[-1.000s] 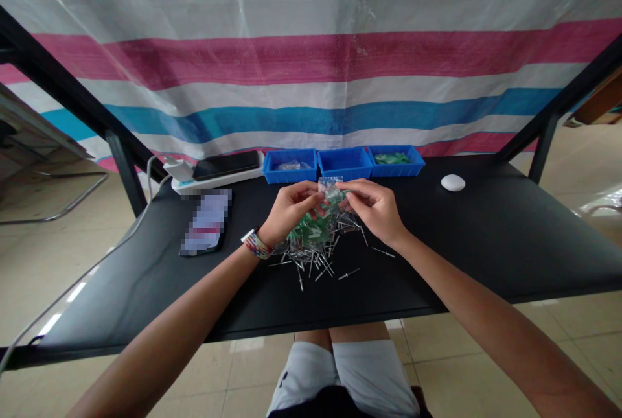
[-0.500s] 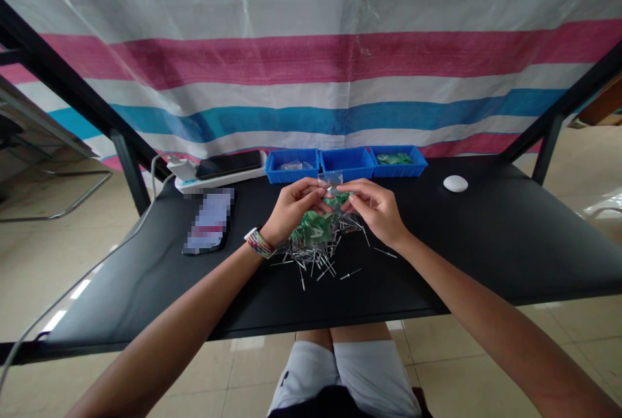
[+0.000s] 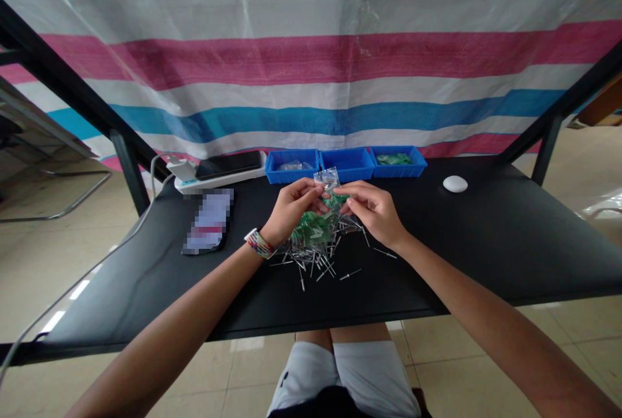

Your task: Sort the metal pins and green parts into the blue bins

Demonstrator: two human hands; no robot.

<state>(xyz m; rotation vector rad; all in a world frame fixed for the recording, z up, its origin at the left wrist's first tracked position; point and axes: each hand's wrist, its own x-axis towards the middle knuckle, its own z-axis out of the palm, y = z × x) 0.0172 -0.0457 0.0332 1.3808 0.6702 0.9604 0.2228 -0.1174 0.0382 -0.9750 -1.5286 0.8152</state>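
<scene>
A small clear plastic bag (image 3: 327, 177) is pinched by my left hand (image 3: 297, 205), its fingers closed on the edge. My right hand (image 3: 374, 210) is closed at the bag's right side, thumb and fingertips together on it. Below my hands lies a heap of silver rivets (image 3: 318, 259), with several strays around it. Green plastic packets (image 3: 311, 229) rest on top of the heap, partly hidden by my fingers. What is inside the clear bag is too small to make out.
Behind my hands stand three blue bins: the left bin (image 3: 279, 176) holds clear bags, the right bin (image 3: 418, 168) green packets. A phone (image 3: 208, 220) and a power strip (image 3: 233, 179) lie left. A white mouse-like object (image 3: 455, 184) sits right on the black table (image 3: 486, 243).
The clear bag has tilted and shifted slightly left and up. My right fingers have moved a little left along it. My left hand has hardly moved.
</scene>
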